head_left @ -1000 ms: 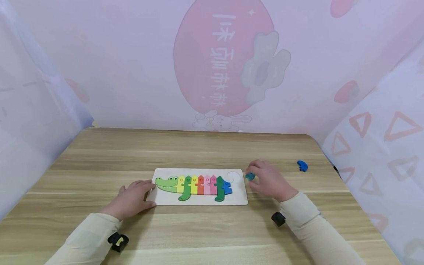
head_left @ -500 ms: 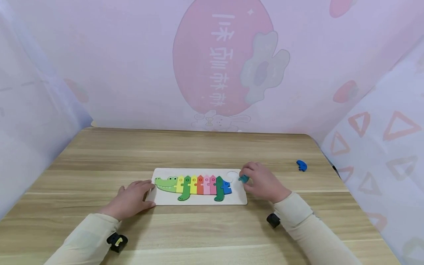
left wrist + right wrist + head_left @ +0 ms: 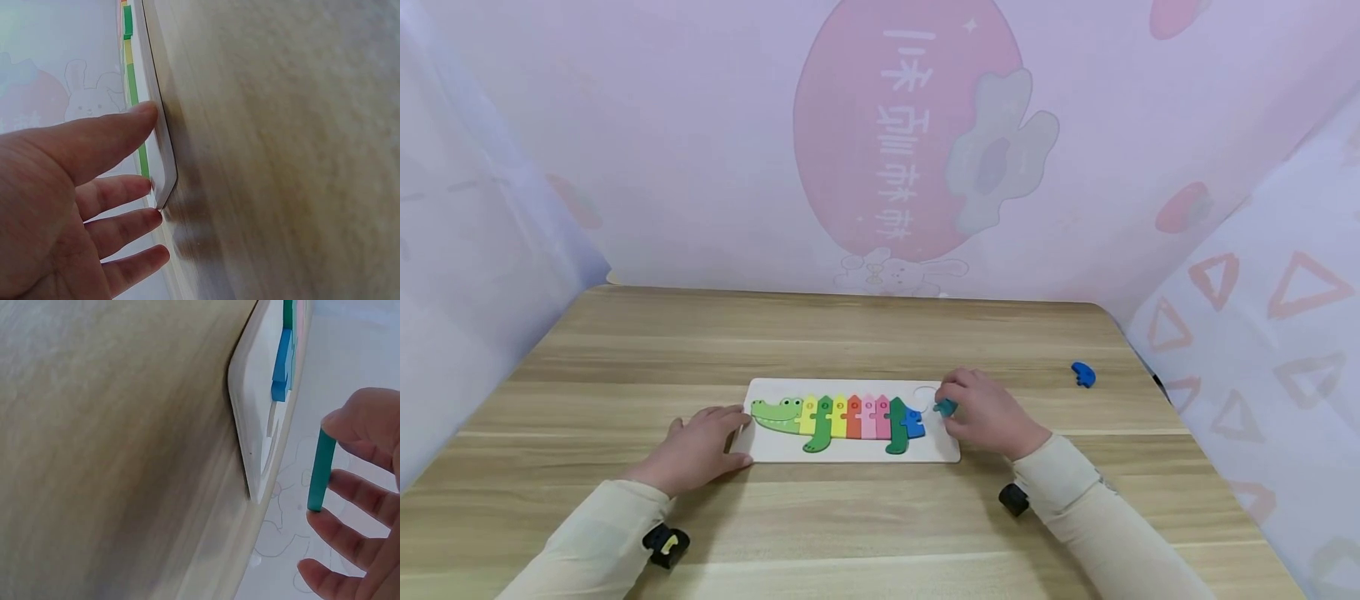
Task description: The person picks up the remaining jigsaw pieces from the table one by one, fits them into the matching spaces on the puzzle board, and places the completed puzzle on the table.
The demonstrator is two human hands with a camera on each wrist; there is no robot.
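Note:
A white puzzle board (image 3: 857, 451) with a crocodile in coloured pieces lies on the table. My left hand (image 3: 696, 450) rests at its left end, thumb and fingers fairly straight against the edge. In the left wrist view the thumb (image 3: 106, 140) touches the board's near side. Above the board's right end, my right hand (image 3: 996, 414) pinches a teal puzzle piece (image 3: 946, 407) between thumb and fingers. The right wrist view has this piece edge-on, raised off the board. Beside it, a blue piece (image 3: 913, 422) sits on the board, left of a curved tail outline (image 3: 927, 398).
A loose blue curved puzzle piece (image 3: 1083, 374) lies on the wooden table (image 3: 850, 525) to the right. A patterned cloth backdrop (image 3: 715, 167) stands behind the table and along both sides.
My right hand has moved left with the teal puzzle piece, from beside the board to above its right end. My left hand stays at the board's left end.

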